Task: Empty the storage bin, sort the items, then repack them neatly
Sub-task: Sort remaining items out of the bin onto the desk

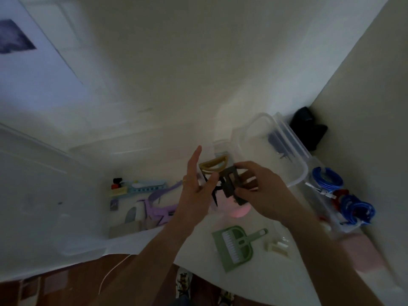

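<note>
Hair clips held over the white table, bin waiting behind

The dark clip [229,184] sits pinched in the right hand [260,191], long axis running toward the viewer; the left hand [194,184], fingers mostly straight, steadies the tan clip [213,165] just beside it, the clear bin [298,173] nearer the right.

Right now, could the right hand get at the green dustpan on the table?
Probably not straight away: the right hand grips a dark clip and would have to put it down. The path to the green dustpan just below looks clear.
</note>
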Action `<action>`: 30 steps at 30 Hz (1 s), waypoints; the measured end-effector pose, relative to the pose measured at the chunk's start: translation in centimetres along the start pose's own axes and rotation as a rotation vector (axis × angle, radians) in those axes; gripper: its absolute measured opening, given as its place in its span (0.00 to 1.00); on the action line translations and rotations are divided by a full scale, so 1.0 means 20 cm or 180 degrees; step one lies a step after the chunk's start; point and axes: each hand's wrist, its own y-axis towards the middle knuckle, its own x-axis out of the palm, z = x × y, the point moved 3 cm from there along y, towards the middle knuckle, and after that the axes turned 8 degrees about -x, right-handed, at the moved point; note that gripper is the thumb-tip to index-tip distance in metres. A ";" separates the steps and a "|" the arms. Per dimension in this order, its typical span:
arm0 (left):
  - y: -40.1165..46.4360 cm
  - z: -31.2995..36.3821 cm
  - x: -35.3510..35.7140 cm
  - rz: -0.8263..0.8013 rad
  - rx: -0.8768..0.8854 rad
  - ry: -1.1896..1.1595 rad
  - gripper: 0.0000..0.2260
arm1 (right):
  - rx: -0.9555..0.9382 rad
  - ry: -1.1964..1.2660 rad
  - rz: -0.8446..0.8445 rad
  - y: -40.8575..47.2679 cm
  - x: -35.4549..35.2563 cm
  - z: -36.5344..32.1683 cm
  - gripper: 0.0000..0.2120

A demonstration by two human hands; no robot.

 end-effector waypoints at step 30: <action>-0.20 0.03 -0.53 -0.0065 -0.0266 -0.0172 0.28 | -0.1180 -0.1667 0.0462 0.25 0.39 -0.44 0.08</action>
